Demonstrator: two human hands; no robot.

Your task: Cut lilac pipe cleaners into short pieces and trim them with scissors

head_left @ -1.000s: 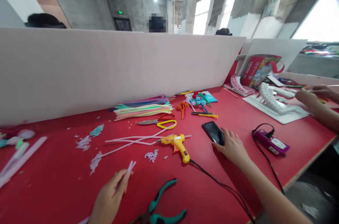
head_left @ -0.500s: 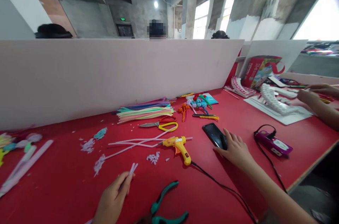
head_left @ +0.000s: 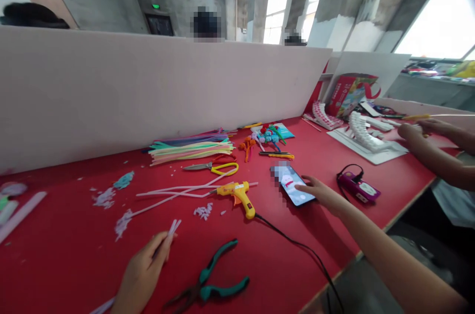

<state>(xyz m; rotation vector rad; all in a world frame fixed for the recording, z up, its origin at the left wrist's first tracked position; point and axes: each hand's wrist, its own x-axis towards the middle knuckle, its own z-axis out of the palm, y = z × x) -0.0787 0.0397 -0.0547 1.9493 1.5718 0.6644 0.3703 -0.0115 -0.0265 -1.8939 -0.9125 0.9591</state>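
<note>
Closed around pale lilac pipe cleaners (head_left: 174,227), my left hand (head_left: 143,264) is above the red table at the lower left. Two stem ends stick out past its fingertips, and a tail shows below the wrist. My right hand (head_left: 322,195) reaches over a phone (head_left: 293,187), a fingertip at its lit screen and the other fingers stretched out. Pliers (head_left: 206,279) with green handles lie spread between my hands. A yellow glue gun (head_left: 237,195) lies beyond them, close to a small pile of lilac cut pieces (head_left: 203,211).
Scissors (head_left: 222,169) and a bundle of coloured pipe cleaners (head_left: 193,149) lie before the white partition (head_left: 166,91). The glue gun's black cord (head_left: 297,242) runs to the table's front edge. A purple power strip (head_left: 359,186) sits right; a co-worker's hands (head_left: 419,130) are beyond.
The phone's screen has gone from dark to lit with a picture. My right hand has shifted from gripping the phone's side to touching its screen. The view has swung slightly.
</note>
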